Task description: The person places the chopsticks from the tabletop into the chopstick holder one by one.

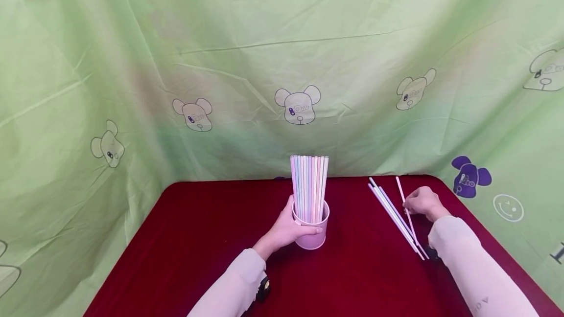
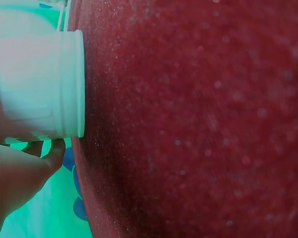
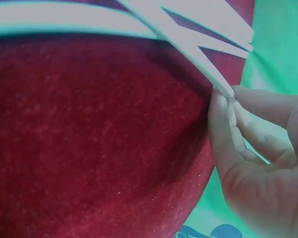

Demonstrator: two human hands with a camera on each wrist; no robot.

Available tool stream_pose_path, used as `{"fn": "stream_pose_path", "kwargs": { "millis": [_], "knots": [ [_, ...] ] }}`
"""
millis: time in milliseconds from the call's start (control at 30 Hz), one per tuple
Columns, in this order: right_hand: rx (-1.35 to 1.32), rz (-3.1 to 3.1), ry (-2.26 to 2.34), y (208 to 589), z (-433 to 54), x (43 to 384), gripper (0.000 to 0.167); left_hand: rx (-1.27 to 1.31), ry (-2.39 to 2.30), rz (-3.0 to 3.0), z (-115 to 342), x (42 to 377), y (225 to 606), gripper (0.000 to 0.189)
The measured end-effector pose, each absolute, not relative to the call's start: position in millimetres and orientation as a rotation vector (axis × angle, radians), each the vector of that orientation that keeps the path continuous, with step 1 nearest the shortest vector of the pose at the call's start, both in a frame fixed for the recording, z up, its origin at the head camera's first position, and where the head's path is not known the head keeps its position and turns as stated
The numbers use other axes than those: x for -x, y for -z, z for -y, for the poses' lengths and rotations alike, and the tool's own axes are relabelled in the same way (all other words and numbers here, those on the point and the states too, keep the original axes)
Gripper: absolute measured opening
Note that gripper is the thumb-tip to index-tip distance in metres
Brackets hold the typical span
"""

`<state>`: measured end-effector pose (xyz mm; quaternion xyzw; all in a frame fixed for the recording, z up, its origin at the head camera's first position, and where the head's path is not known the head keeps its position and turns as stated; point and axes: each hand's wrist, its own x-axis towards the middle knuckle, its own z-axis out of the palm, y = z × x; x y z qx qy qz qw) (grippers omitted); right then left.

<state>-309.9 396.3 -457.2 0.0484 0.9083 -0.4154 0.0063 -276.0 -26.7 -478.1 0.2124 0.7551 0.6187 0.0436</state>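
A pink cup (image 1: 311, 239) packed with pastel straws (image 1: 309, 185) stands on the red cloth. My left hand (image 1: 287, 226) grips it round the left side, the thumb across its front. In the left wrist view the cup (image 2: 39, 84) appears sideways, with the left hand (image 2: 25, 173) against it. Over at the right, my right hand (image 1: 423, 202) pinches a pink straw (image 1: 401, 190) between thumb and fingers; the right wrist view shows this straw (image 3: 201, 62) in the fingertips of the right hand (image 3: 258, 139). Several pale straws (image 1: 392, 212) lie just left of that hand.
The red cloth-covered table (image 1: 211, 238) has its far edge against a green curtain (image 1: 246, 72) printed with bear faces. The curtain also hangs along both sides. A dark device (image 1: 263, 288) shows under the left sleeve.
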Motion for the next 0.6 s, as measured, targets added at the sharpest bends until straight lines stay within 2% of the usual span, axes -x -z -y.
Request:
{"fn": "stream_pose_path", "kwargs": {
  "millis": [267,600],
  "knots": [
    [-0.162,-2.705,1.526,452.4,-397.6,308.8,0.027,-0.65,-1.889,-2.31,26.2,274.9,476.5,0.099],
    [-0.027,-2.66,1.742,438.0,-381.1,305.2,0.032,-0.656,-1.896,-2.296,27.0,276.2,477.8,0.096]
  ]
}}
